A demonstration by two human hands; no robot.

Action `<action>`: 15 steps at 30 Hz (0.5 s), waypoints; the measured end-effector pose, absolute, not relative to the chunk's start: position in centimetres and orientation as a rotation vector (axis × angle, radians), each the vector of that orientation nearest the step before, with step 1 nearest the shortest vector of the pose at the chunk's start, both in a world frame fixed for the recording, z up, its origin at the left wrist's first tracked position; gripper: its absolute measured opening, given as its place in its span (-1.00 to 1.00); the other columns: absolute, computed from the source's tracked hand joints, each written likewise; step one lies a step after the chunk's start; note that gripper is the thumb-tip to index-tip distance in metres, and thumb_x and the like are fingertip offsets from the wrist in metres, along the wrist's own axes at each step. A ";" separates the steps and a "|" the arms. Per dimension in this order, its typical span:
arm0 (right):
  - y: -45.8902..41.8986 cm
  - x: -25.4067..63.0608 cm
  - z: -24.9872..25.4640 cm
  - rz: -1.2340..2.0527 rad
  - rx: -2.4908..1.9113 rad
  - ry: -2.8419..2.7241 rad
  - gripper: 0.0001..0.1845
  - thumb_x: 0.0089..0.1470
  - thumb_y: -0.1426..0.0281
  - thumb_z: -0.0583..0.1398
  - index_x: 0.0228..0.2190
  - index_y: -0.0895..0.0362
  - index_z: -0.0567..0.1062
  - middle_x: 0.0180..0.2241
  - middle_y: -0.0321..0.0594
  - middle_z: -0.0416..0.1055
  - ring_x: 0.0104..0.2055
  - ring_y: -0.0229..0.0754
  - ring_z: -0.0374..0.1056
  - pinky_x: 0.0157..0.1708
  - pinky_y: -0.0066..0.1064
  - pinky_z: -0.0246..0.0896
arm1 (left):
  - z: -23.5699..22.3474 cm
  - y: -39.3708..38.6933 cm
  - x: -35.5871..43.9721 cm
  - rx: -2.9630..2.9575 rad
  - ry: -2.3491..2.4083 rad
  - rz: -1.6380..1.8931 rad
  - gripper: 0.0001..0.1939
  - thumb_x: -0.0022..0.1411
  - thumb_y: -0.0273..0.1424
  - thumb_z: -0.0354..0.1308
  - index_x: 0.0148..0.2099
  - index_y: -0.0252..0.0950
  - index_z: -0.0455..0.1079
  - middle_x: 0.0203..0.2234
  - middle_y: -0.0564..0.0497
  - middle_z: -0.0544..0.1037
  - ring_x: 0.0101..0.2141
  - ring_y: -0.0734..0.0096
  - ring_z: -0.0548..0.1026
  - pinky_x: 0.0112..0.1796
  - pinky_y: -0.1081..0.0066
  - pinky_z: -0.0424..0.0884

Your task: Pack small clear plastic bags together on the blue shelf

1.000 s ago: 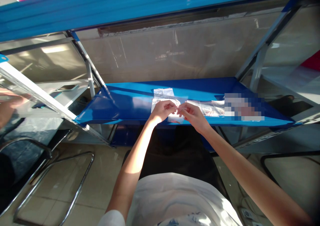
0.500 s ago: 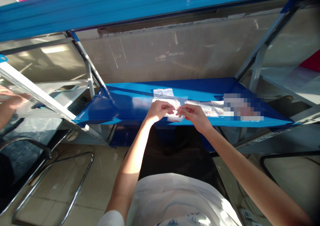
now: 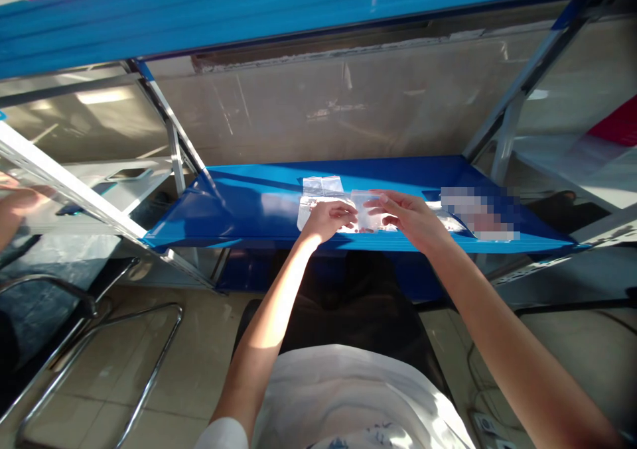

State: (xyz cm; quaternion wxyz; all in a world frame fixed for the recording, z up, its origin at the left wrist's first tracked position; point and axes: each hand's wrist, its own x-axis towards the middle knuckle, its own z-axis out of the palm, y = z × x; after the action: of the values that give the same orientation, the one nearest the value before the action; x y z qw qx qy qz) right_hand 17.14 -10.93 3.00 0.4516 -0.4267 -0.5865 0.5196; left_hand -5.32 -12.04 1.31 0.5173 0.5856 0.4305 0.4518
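Both of my hands are over a blue shelf (image 3: pixel 249 203). My left hand (image 3: pixel 328 218) is closed in a pinch on the left edge of a small clear plastic bag (image 3: pixel 365 218). My right hand (image 3: pixel 411 218) grips the same bag from the right, fingers pressed on its top. The bag holds small pale and reddish bits that I cannot make out. Behind my left hand lies another clear bag (image 3: pixel 318 189), flat on the shelf. More clear bags (image 3: pixel 450 222) lie just right of my right hand.
A blurred patch (image 3: pixel 478 211) covers something at the shelf's right end. A clear plastic sheet (image 3: pixel 348 104) hangs behind the shelf. Another person's hand (image 3: pixel 14 203) shows at the far left. A chrome chair frame (image 3: pixel 99 343) stands on the tiled floor at lower left.
My hands have lifted slightly and moved forward over the shelf. The small bag, pinched between both hands at the shelf's front edge before, is now held flatter, with my right hand on top of it.
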 end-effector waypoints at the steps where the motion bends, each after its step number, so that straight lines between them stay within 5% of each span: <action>1: -10.8 17.7 3.2 1.294 -1.078 -1.477 -0.28 -0.05 -0.09 0.49 0.05 0.04 0.65 -0.10 -0.03 0.67 -0.16 0.00 0.57 -0.35 -0.32 0.34 | 1.4 -11.8 -4.8 1.398 1.049 1.107 -0.86 0.24 -0.46 0.39 -0.14 -0.37 0.59 -0.37 -0.08 0.69 -0.38 0.37 0.66 -0.22 0.35 0.57; 5: -9.7 19.7 2.9 1.159 -1.214 -1.536 -0.11 -0.14 0.01 0.55 0.18 0.07 0.53 -0.21 -0.07 0.67 -0.23 -0.01 0.55 -0.33 -0.28 0.37 | 2.0 -10.2 -2.4 1.387 1.028 1.131 -0.83 0.30 -0.44 0.34 -0.06 -0.36 0.58 -0.26 -0.12 0.70 -0.30 0.38 0.66 -0.25 0.41 0.54; 11: -6.8 22.3 0.9 0.692 -1.453 -1.607 -0.28 -0.05 0.20 0.45 0.15 0.08 0.52 -0.26 -0.14 0.62 -0.34 -0.02 0.52 -0.37 -0.25 0.35 | 1.0 -6.5 1.7 1.363 1.234 1.014 -0.69 0.27 -0.55 0.31 0.07 -0.39 0.47 -0.28 -0.12 0.67 -0.40 0.34 0.66 -0.21 0.30 0.59; 15: -5.7 22.8 -0.5 0.440 -1.593 -1.747 -0.49 -0.02 0.32 0.38 0.02 0.09 0.61 -0.32 -0.15 0.62 -0.36 -0.01 0.51 -0.26 -0.19 0.35 | 0.4 -5.6 3.3 1.605 1.489 0.949 -0.64 0.19 -0.58 0.32 0.05 -0.39 0.45 -0.28 -0.17 0.66 -0.26 0.14 0.67 -0.17 0.25 0.55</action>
State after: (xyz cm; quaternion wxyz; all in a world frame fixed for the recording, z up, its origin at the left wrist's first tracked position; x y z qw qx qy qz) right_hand 22.82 -5.70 -0.47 0.3603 -0.6180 -0.6776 0.1706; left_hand 3.31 -5.63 0.39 0.3688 0.6253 0.5798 0.3699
